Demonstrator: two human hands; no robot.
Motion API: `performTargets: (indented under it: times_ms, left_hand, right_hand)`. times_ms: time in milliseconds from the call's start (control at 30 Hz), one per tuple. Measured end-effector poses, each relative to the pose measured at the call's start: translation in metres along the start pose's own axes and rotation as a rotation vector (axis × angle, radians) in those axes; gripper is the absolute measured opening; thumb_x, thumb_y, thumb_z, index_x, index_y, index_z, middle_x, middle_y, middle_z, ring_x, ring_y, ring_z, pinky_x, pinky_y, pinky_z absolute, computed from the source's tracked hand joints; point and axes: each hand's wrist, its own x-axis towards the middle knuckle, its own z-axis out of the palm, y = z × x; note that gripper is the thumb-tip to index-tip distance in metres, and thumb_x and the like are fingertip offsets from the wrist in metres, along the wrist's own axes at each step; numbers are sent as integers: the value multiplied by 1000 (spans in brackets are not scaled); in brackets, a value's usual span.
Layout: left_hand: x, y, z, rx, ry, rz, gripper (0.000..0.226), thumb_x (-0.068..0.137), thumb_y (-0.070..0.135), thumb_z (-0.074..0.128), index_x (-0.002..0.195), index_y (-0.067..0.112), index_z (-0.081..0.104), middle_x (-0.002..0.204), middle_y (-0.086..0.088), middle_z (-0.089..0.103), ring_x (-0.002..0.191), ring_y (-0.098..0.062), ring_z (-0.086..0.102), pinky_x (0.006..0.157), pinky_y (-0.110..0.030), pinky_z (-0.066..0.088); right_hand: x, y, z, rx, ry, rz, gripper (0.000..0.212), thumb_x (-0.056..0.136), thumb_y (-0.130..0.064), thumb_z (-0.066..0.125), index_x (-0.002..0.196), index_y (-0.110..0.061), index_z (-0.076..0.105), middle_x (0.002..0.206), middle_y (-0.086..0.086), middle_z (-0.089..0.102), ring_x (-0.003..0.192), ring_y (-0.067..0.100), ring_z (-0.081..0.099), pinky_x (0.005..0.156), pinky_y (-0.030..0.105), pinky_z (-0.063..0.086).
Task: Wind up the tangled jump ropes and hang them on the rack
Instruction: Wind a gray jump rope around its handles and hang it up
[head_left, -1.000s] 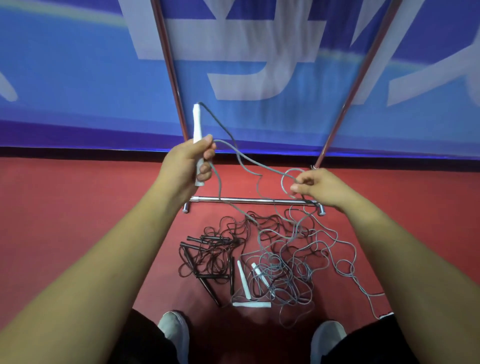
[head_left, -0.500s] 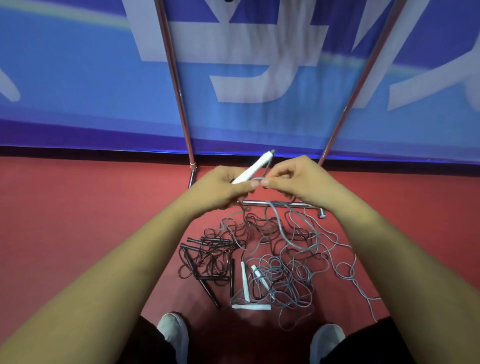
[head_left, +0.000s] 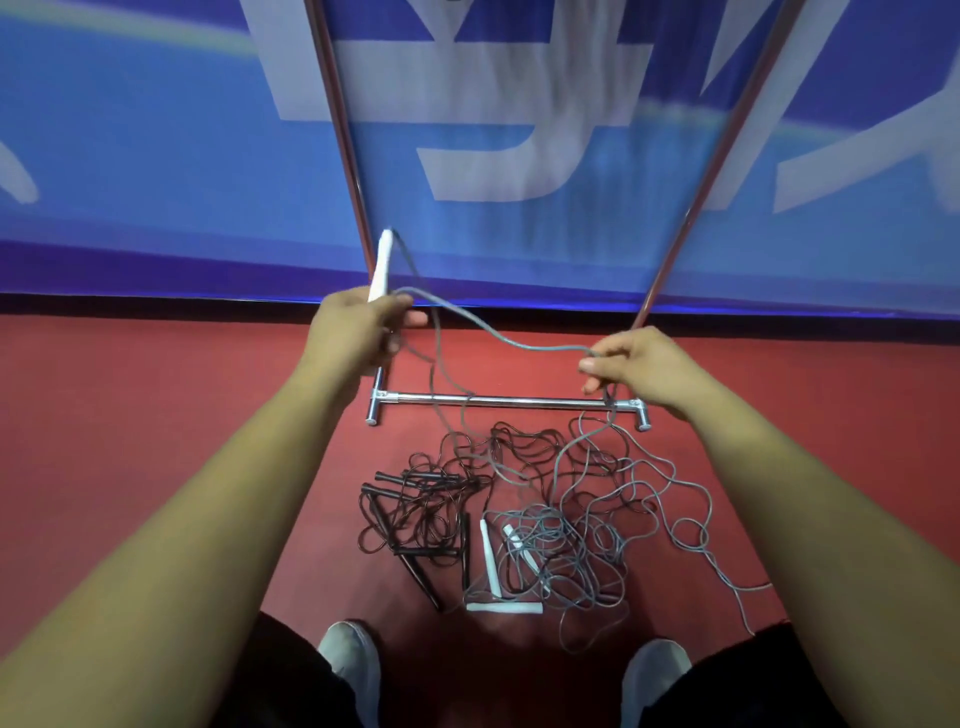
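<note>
Rope (head_left: 519, 345) between left hand (head_left: 358, 332), right hand (head_left: 639, 364)

The tangled ropes (head_left: 519, 509) lie on the floor (head_left: 156, 415) between the rack's base bar (head_left: 509, 400) and 2 shoes (head_left: 348, 660).

Arms outstretched, left hand (head_left: 358, 332) gripping white handle (head_left: 382, 265), right hand (head_left: 641, 364) with fingers (head_left: 595, 367) pinching grey rope (head_left: 498, 338)

Red floor (head_left: 156, 441): bears chrome rack base (head_left: 509, 400), tangled black jump ropes (head_left: 415, 514), tangled grey jump ropes (head_left: 587, 525), two shoes (head_left: 348, 654).
</note>
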Motion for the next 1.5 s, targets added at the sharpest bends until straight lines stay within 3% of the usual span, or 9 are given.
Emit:
performTargets:
  times_ms: [167,300,433,600,933,1067,1267,1400,1500]
  left_hand:
    - [0,-9,0,382,87,69,7,95,14,58,94,12,64,67,-11,63,39,-10,61,39,-23,32]
    - [-27,0,30,170,-318,60,7,97,16,63,100,17,70,82,-16,72,46,-15,58,36,-18,27]
    - [-45,0,43,332,-593,97,11,98,18,62,88,14,61,53,5,61,35,-7,44,35,-18,25]
    - [-32,8,35,-41,-470,138,25,94,12,64,72,17,52,53,3,42,36,-9,30,41,-22,14]
    - [-6,9,9,-476,-148,42,24,100,11,51,78,16,44,58,4,41,38,-6,31,35,-17,18]
    - [1,5,-2,-292,17,2,24,99,13,53,76,15,48,62,0,51,37,-9,34,38,-17,19]
    - [-4,-8,-1,300,147,96,6,94,11,61,95,15,65,76,-8,62,40,-11,60,37,-18,33]
    - [-24,4,27,91,-257,132,6,97,12,62,99,14,67,93,-9,74,44,-12,55,37,-18,27]
    - [-39,5,39,189,-551,107,6,98,19,62,97,14,66,68,0,68,40,-8,44,37,-18,25]
  right_hand:
    - [-10,-43,4,149,-66,-117,11,92,-11,69,82,-8,73,61,7,65,55,16,63,61,28,52]
    - [-20,-66,24,52,-165,-120,8,88,-11,73,84,-3,74,60,8,67,53,13,64,57,23,48]
    - [-19,-74,24,93,-89,-127,6,85,-12,76,85,-6,75,65,10,72,51,10,58,54,22,42]
    - [-12,-47,16,-121,-75,-104,12,85,-14,75,75,-11,70,59,0,65,46,3,44,51,20,37]
    - [-4,-5,-13,-278,-70,-15,21,83,1,72,89,-20,71,67,3,65,63,20,59,67,30,48]
    - [-9,-9,-12,211,-60,33,43,88,16,59,123,-9,58,75,16,71,66,26,71,65,25,58]
    - [-14,-43,2,264,-54,-57,9,87,-3,71,92,-6,63,81,12,75,50,15,56,50,23,48]
    - [-21,-69,22,160,-121,-153,5,84,-8,77,87,-7,73,71,6,73,49,13,51,49,21,41]
    - [-20,-79,27,210,-45,-199,5,83,-10,78,84,-8,74,64,1,69,51,14,52,51,25,41]
